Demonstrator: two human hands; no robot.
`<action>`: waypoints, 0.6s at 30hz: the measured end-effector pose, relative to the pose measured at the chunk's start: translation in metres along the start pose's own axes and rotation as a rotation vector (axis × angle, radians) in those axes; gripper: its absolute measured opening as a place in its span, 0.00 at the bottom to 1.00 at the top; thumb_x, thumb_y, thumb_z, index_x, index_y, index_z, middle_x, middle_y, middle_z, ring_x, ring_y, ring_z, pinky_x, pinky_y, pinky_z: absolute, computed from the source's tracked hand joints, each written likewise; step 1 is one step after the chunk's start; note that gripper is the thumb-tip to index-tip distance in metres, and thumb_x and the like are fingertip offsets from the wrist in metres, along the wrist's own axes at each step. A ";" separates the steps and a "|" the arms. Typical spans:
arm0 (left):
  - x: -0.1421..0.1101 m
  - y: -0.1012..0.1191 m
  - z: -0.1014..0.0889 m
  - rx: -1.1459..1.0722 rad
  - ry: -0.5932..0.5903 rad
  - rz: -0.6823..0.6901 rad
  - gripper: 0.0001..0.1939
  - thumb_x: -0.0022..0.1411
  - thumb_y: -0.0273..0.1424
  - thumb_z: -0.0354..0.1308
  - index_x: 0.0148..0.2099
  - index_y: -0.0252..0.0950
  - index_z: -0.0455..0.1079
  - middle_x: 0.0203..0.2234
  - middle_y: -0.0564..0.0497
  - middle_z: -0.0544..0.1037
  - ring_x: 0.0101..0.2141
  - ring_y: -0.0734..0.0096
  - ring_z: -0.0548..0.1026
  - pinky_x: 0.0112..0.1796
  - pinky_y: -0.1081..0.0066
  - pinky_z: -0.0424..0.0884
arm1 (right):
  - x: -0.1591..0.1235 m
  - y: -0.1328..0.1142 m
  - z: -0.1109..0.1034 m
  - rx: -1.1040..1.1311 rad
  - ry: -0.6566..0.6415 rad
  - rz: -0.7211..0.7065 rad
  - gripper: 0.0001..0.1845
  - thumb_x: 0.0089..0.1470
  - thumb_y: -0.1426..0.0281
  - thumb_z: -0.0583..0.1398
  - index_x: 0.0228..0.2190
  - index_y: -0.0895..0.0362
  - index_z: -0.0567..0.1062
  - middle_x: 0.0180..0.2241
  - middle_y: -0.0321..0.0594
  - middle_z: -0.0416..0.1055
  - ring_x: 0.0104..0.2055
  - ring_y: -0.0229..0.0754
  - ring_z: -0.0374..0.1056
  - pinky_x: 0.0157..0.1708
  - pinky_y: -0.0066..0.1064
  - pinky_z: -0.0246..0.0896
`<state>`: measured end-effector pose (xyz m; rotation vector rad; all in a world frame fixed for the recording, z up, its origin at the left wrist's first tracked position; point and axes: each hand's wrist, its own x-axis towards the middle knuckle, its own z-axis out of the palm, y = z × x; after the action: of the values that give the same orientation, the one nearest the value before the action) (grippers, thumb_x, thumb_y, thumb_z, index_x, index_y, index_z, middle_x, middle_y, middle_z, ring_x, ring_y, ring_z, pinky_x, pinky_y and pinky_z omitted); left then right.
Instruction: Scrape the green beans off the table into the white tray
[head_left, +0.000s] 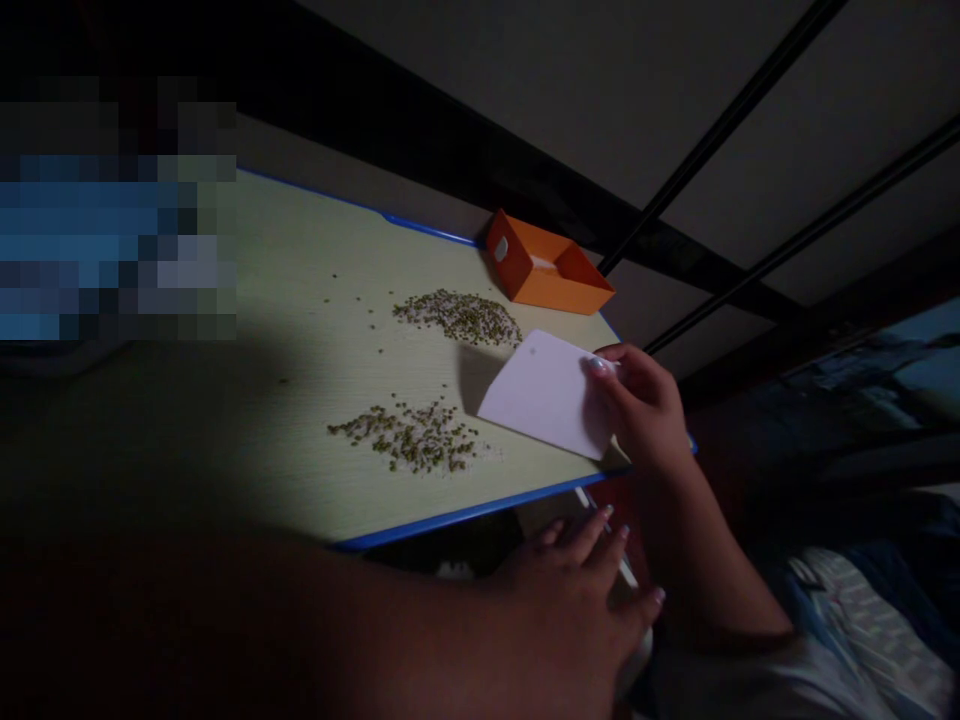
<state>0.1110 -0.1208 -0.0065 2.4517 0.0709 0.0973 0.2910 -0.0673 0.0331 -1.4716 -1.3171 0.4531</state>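
My right hand (pixel 645 405) pinches the near right end of a stiff white card (pixel 544 395) between thumb and fingers. The card is tilted over the table top, casting a shadow to its left. Beside it lie two spread piles of small green beans, which look like mung beans, mixed with white grains: a far pile (pixel 457 315) and a near pile (pixel 412 437). My left hand (pixel 574 585) is in front of the table's blue edge, fingers spread, with nothing seen in it. Its palm is hidden.
An orange open box (pixel 555 268) stands at the table's far right corner. The pale table (pixel 262 430) has a blue rim, and a few stray beans are scattered on it. Dark panels rise behind it. A blurred-out blue area is at far left; striped cloth (pixel 870 610) lies at lower right.
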 end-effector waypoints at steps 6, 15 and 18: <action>0.001 -0.008 0.013 0.117 0.129 0.080 0.36 0.63 0.47 0.56 0.70 0.41 0.58 0.69 0.29 0.58 0.68 0.34 0.57 0.56 0.42 0.69 | -0.058 -0.018 -0.010 -0.020 0.325 0.048 0.16 0.49 0.56 0.71 0.29 0.54 0.75 0.21 0.31 0.66 0.20 0.32 0.56 0.17 0.22 0.47; -0.001 -0.008 0.010 0.238 0.186 0.115 0.30 0.63 0.49 0.53 0.62 0.39 0.67 0.54 0.36 0.75 0.54 0.45 0.72 0.49 0.52 0.71 | -0.081 -0.021 0.002 -0.098 0.235 0.108 0.13 0.53 0.59 0.69 0.30 0.55 0.76 0.23 0.33 0.71 0.22 0.33 0.62 0.19 0.23 0.50; 0.000 -0.008 0.009 0.224 0.173 0.099 0.30 0.63 0.49 0.53 0.62 0.39 0.66 0.55 0.36 0.75 0.55 0.44 0.71 0.51 0.51 0.71 | -0.075 -0.019 0.002 -0.145 0.226 0.098 0.13 0.53 0.58 0.68 0.31 0.55 0.77 0.23 0.33 0.70 0.23 0.34 0.62 0.19 0.23 0.50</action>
<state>0.1113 -0.1209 -0.0184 2.6655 0.0379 0.3629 0.2559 -0.1357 0.0228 -1.6613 -1.1204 0.2488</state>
